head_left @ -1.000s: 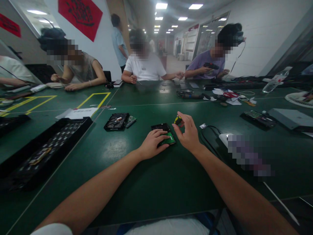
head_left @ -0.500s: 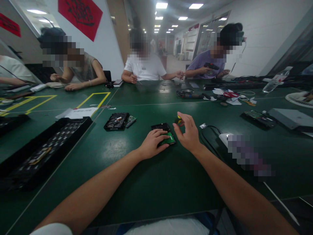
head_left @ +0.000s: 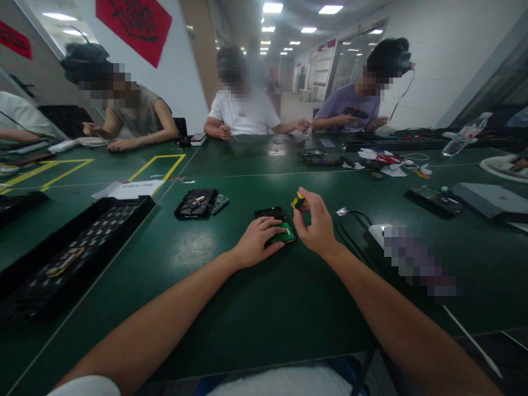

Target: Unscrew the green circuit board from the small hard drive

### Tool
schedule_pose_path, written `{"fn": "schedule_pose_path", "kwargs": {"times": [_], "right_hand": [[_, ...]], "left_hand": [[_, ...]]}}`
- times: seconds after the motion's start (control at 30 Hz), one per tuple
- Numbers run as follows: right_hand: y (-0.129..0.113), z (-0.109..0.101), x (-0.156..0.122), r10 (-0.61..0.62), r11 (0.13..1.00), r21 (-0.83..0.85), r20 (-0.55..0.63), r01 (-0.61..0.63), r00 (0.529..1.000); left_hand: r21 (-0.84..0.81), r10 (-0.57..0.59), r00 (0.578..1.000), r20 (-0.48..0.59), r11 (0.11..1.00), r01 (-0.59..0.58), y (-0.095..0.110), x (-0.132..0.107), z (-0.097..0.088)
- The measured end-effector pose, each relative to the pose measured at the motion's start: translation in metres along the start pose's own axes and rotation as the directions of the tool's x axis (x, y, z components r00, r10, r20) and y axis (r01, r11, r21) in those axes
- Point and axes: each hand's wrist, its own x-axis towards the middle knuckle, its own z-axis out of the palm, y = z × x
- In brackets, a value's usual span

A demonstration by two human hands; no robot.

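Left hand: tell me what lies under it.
Under the left hand lies a black hard drive with a green circuit board. The drive's far end and part of the board show; whatever the hand covers cannot be seen.

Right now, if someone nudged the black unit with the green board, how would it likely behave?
The black unit would probably slide rather than roll or tip, since it lies low on the table, though the left hand on it may resist. Its straight edges suggest it is stiff. The green board looks fairly fragile, being exposed on top.
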Motion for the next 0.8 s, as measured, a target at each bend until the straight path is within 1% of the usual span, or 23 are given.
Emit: {"fn": "schedule_pose_path", "kwargs": {"times": [0.2, 0.37, 0.53, 0.8], "right_hand": [[0.0009, -0.0003, 0.0003, 0.001, 0.999, -0.040, -0.010, -0.002, 1.000], [0.0021, -0.0004, 0.0002, 0.019, 1.000, -0.022, 0.008, -0.018, 1.000], [0.0013, -0.0012, 0.0008, 0.024, 0.998, -0.051, -0.004, -0.024, 1.000], [0.0024, 0.0003, 0.0007, 0.009, 1.000, -0.019, -0.034, -0.010, 0.999]], "left_hand": [[0.001, 0.001, 1.000, 0.005, 1.000, -0.001, 0.0003, 0.0002, -0.0008], [-0.015, -0.006, 1.000, 0.005, 1.000, 0.006, 0.0011, 0.0005, -0.0018], [-0.013, -0.002, 1.000, 0.007, 1.000, 0.002, 0.0015, 0.0005, -0.0022], [-0.005, -0.006, 1.000, 0.005, 1.000, 0.006, 0.0017, 0.0003, -0.0017]]}}
